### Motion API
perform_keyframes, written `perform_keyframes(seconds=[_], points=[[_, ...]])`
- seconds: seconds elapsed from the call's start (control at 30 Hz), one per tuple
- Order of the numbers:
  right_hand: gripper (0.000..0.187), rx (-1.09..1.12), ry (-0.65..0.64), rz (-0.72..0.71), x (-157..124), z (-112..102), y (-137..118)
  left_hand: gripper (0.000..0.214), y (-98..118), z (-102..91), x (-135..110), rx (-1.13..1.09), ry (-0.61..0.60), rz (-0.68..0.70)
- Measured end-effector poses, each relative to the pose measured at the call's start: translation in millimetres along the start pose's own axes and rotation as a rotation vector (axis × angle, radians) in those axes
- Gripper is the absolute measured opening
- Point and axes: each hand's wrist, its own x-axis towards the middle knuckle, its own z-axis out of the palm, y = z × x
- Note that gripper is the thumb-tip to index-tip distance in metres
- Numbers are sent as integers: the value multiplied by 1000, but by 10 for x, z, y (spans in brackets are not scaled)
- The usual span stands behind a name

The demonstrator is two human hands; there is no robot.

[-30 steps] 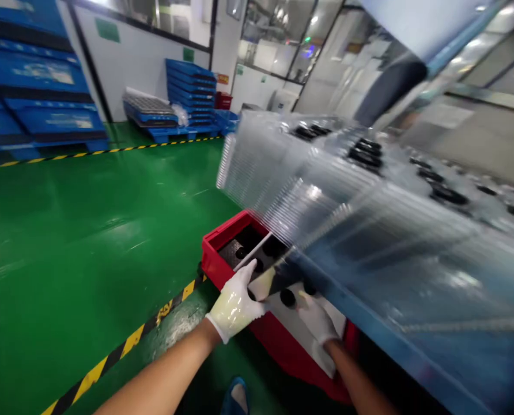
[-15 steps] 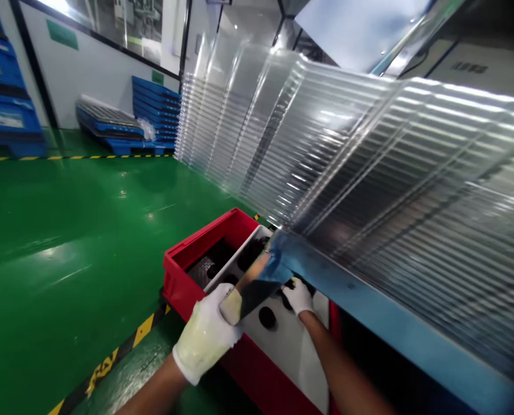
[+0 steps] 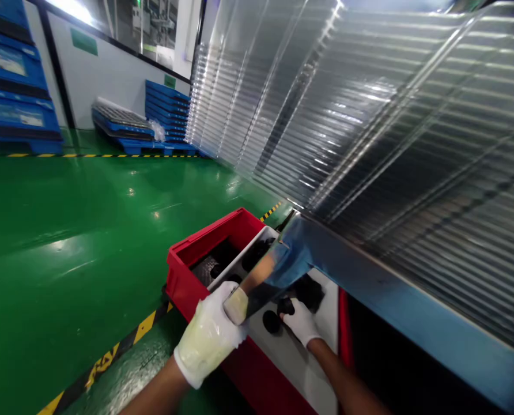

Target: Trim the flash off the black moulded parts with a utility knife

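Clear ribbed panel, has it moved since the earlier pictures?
Yes: the clear ribbed panel has swung left; its far end now meets the stacked blue pallets, having stood right of them.

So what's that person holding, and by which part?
The left gloved hand grips a glossy dark flat piece by its near end; the right hand rests beside it.

The left hand (image 3: 209,337) is wearing a white glove with a glossy yellowish coating, and the right hand (image 3: 299,321) a plain white glove. Both forearms (image 3: 162,395) are showing bare above the cuffs.
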Motion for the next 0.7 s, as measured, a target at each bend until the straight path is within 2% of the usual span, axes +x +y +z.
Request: perform_keyframes(seconds=[0.17, 0.27, 0.4, 0.7], points=[[39, 10, -45, -41, -176, -112, 98, 33, -25, 23, 13, 39, 56, 55], [30, 63, -116, -49, -102, -279, 122, 36, -19, 12, 19, 51, 43, 53], [27, 97, -123, -47, 33, -422, 112, 42, -3, 0, 21, 7, 21, 49], [30, 99, -113, -23, 4, -245, 30, 46, -83, 58, 20, -45, 46, 57]])
